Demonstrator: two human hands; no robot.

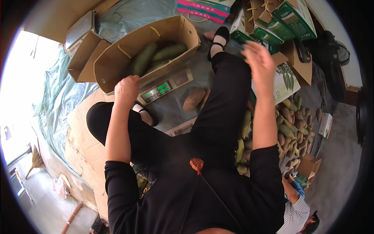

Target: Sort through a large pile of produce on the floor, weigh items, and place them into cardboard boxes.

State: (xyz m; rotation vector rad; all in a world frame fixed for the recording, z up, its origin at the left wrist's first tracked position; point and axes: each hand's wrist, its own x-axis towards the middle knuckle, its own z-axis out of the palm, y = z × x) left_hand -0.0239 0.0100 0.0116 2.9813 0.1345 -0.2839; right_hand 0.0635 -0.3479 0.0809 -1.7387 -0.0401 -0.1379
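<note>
1. Your left hand (126,89) curls closed on the near rim of the cardboard box (117,58), which sits on the scale (165,86).
2. Your right hand (259,58) hangs open and empty, right of the box.
3. Pull one-handed and the box may tip, spilling its green fruit (156,56).

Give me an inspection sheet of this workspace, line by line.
Surface: grey-green tarp on the floor, flattened cardboard at the left.
Job's things: open cardboard box holding long green fruits, set on a digital scale.
Clutter: one brownish fruit loose by the scale; heap of green and brown fruits; green-and-white printed cartons; empty small box.
Hands: left hand on the box rim; right hand raised, blurred, by the cartons.
Cables: nothing seen.
Surroundings: another person at the lower right; broom at the left.
</note>
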